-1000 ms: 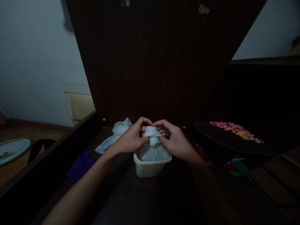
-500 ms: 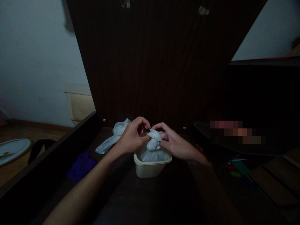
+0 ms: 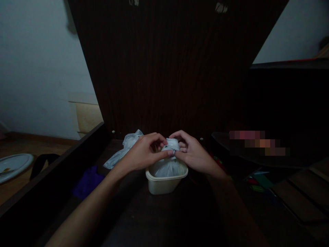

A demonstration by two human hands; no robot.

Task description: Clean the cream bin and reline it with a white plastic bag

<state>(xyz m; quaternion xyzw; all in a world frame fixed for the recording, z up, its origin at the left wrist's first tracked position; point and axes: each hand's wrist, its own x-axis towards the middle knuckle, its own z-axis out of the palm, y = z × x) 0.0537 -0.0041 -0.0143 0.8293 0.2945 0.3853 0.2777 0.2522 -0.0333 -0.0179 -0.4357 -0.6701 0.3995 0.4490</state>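
A small cream plastic basket (image 3: 164, 183) stands on a dark tabletop (image 3: 159, 223). Inside it sits a white plastic bag (image 3: 167, 168) with its top bunched into a knot. My left hand (image 3: 142, 152) pinches the bunched top from the left. From the right, my right hand (image 3: 191, 152) grips the same knot, fingers curled over it. Both hands meet above the basket, and the knot is mostly hidden by my fingers.
A second crumpled white plastic bag (image 3: 123, 149) lies behind and left of the basket. A purple cloth (image 3: 87, 181) lies further left. A tall dark wooden panel (image 3: 167, 68) rises behind. A white plate (image 3: 12, 164) sits on the floor at far left.
My hands have closed in tighter over the bag's knot, and the bunched top sits lower and more covered than half a second ago. The basket has not moved.
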